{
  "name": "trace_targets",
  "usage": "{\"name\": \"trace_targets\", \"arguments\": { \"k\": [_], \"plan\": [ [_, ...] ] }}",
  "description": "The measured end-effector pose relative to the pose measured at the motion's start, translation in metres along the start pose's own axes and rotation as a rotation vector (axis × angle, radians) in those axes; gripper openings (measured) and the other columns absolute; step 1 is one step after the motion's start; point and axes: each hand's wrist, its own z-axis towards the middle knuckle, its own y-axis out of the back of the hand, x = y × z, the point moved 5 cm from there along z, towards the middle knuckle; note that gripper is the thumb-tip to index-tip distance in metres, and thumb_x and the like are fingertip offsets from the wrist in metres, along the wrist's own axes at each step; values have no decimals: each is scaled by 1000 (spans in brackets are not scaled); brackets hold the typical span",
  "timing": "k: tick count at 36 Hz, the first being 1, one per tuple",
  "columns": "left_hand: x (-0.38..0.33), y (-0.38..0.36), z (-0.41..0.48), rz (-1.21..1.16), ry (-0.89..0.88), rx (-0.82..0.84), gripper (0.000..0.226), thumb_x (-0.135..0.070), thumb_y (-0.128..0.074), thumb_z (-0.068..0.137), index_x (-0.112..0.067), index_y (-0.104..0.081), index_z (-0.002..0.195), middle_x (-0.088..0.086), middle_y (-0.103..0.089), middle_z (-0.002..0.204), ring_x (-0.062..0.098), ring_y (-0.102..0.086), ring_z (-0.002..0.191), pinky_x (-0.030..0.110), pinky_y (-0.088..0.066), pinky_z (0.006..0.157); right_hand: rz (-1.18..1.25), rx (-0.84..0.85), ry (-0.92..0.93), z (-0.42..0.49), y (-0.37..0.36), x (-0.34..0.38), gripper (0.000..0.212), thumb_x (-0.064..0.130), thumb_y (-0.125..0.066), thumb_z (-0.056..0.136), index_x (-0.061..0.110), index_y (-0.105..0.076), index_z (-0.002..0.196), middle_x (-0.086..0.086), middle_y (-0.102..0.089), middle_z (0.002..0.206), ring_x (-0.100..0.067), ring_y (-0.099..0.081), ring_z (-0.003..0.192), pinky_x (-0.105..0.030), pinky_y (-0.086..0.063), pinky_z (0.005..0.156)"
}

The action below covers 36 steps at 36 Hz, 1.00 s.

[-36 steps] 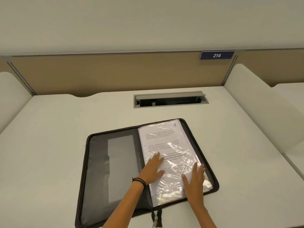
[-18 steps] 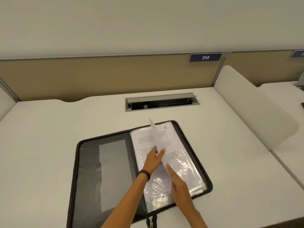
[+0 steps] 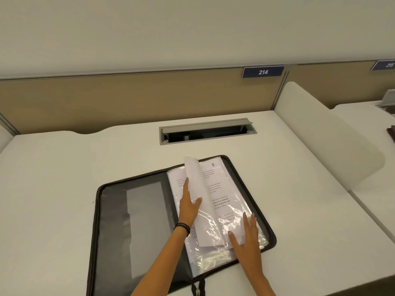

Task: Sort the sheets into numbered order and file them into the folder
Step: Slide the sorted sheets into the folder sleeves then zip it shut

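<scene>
A black zip folder [image 3: 111, 221] lies open on the white desk. Its right half holds clear plastic sleeves with printed sheets [image 3: 222, 189]; the exposed sheet bears a blue "2" near its top. One sleeve page [image 3: 195, 178] stands lifted above the stack, tilted toward the spine. My left hand [image 3: 189, 207] holds that page at its left edge, thumb on its face and index finger stretched along it. My right hand [image 3: 245, 238] lies flat with straight fingers on the lower right corner of the sleeves.
An open grey cable tray [image 3: 206, 131] is set into the desk behind the folder. A white divider [image 3: 324, 142] bounds the desk on the right, a tan panel with sign 214 [image 3: 263, 72] at the back. The folder's left inner cover has a grey pocket [image 3: 145, 227].
Both hands lay flat on the top sleeve a second ago. My left hand has since lifted one sleeve page up and leftward, and my right hand has come down flat on the sheets beneath.
</scene>
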Motion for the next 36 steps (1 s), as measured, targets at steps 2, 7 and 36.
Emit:
{"name": "trace_targets", "arguments": {
  "k": [2, 7, 36],
  "plan": [
    [2, 0, 1, 26, 0, 2, 59, -2, -56, 93, -18, -33, 145, -3, -38, 139, 16, -43, 123, 19, -43, 96, -11, 19, 15, 2, -1, 1, 80, 39, -61, 87, 42, -5, 144, 15, 13, 155, -6, 12, 141, -37, -15, 113],
    [6, -3, 5, 74, 26, 10, 35, -2, -56, 92, -12, -54, 125, 4, -49, 131, 16, -48, 116, 5, -44, 80, 87, 58, 57, 4, -2, 4, 83, 36, -62, 87, 42, -4, 145, 17, 10, 157, -2, 8, 144, -31, -11, 113],
    [1, -9, 13, 57, 54, -116, 49, -30, -68, 87, -18, -29, 59, -1, -28, 58, 12, -27, 56, 22, -25, 57, 339, -70, -10, 1, 15, 15, 65, 76, -39, 77, 36, -51, 126, 32, -43, 136, 8, -37, 129, -26, -36, 108]
  ]
}}
